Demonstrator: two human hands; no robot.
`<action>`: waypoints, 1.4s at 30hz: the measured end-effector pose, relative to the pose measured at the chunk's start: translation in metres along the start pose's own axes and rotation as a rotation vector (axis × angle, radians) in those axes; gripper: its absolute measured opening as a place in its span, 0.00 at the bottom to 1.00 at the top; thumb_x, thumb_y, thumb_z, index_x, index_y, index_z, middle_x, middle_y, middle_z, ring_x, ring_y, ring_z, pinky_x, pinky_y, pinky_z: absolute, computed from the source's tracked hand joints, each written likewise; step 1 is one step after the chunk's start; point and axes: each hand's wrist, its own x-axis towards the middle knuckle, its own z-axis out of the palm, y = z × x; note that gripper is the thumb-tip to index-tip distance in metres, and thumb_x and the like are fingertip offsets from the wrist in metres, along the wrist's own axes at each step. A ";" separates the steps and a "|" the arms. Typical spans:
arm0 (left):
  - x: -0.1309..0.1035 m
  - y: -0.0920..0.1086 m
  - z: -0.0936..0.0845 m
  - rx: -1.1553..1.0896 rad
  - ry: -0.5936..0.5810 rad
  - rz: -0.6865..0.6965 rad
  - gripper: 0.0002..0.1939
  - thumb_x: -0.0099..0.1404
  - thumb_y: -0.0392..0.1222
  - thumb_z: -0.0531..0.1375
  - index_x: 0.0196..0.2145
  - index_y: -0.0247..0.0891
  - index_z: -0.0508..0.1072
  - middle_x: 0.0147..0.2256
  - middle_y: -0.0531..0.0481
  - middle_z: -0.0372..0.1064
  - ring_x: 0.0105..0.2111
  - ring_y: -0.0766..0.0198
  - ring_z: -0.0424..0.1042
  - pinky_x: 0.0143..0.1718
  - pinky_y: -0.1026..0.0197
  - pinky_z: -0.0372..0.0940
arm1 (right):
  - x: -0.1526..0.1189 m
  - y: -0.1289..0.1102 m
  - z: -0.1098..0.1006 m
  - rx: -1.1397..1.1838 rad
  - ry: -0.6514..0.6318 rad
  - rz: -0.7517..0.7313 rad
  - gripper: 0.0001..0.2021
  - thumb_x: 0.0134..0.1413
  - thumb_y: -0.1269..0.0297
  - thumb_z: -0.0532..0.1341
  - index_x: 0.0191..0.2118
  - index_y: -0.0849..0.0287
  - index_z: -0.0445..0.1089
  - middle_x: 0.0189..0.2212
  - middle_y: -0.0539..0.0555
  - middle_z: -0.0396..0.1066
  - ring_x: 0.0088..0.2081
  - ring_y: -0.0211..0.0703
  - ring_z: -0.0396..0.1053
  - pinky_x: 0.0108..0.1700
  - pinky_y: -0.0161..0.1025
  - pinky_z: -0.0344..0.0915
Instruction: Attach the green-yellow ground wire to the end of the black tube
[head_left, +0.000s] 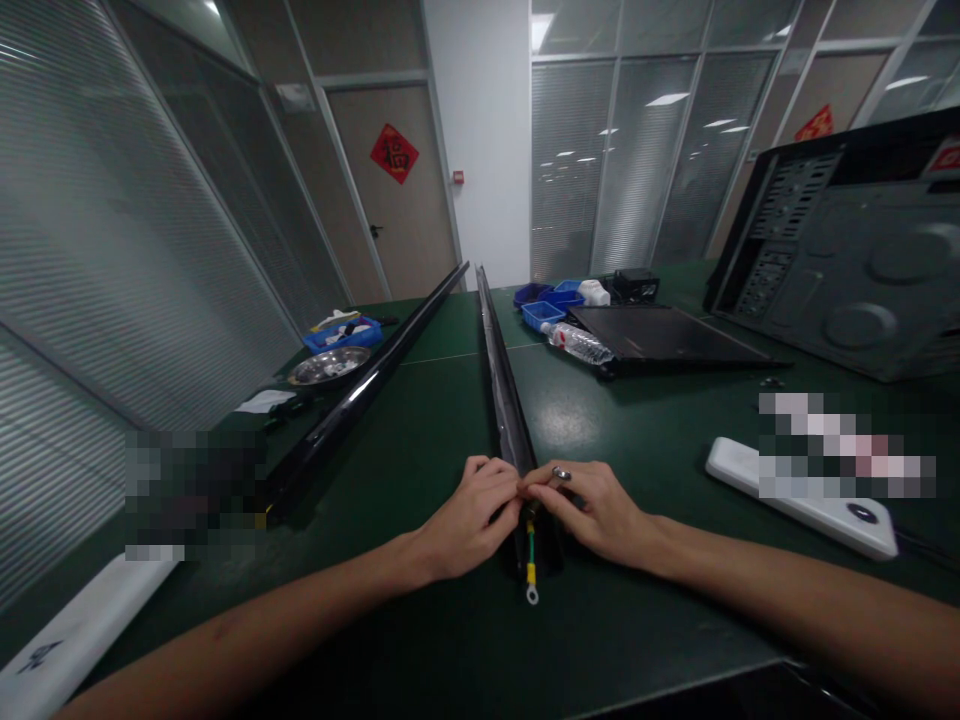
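Observation:
Between my arms a long black channel-shaped profile point(517, 425) stretches away across the green table. At its near end my left hand point(472, 515) and my right hand point(592, 505) meet, fingertips pinched together over the channel. Whatever lies between the fingertips is hidden. A short green wire point(532, 545) with yellow ends comes out just below them, and its metal ring terminal point(532, 595) points toward me. The right hand wears a ring point(561, 474).
A second black profile point(367, 385) lies diagonally at left, near a metal dish point(330, 367) and blue tray point(343, 335). White devices point(810, 500) flank my arms. Right: plastic bottle point(577, 342), dark flat panel point(667, 335), blue bins point(541, 315), large computer case point(847, 250).

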 end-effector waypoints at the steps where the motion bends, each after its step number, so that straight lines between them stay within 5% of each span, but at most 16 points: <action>1: 0.000 -0.001 0.000 0.005 0.003 0.002 0.11 0.75 0.33 0.49 0.41 0.38 0.70 0.40 0.48 0.71 0.46 0.57 0.67 0.53 0.50 0.54 | -0.001 0.001 0.000 0.001 -0.004 0.000 0.09 0.70 0.69 0.58 0.47 0.61 0.76 0.39 0.55 0.79 0.38 0.40 0.77 0.43 0.36 0.72; 29: 0.000 0.000 0.001 0.002 0.015 0.008 0.09 0.75 0.32 0.50 0.37 0.38 0.67 0.37 0.51 0.69 0.46 0.59 0.67 0.54 0.52 0.52 | 0.000 0.003 -0.003 -0.001 -0.129 -0.043 0.14 0.74 0.65 0.52 0.38 0.62 0.72 0.33 0.53 0.71 0.33 0.39 0.70 0.40 0.37 0.68; 42: 0.000 -0.002 0.003 0.046 0.039 0.008 0.09 0.74 0.33 0.50 0.39 0.38 0.68 0.40 0.48 0.71 0.47 0.57 0.68 0.54 0.51 0.53 | -0.001 0.004 -0.001 -0.008 -0.032 -0.017 0.14 0.74 0.64 0.53 0.39 0.61 0.74 0.33 0.53 0.72 0.33 0.40 0.72 0.38 0.37 0.68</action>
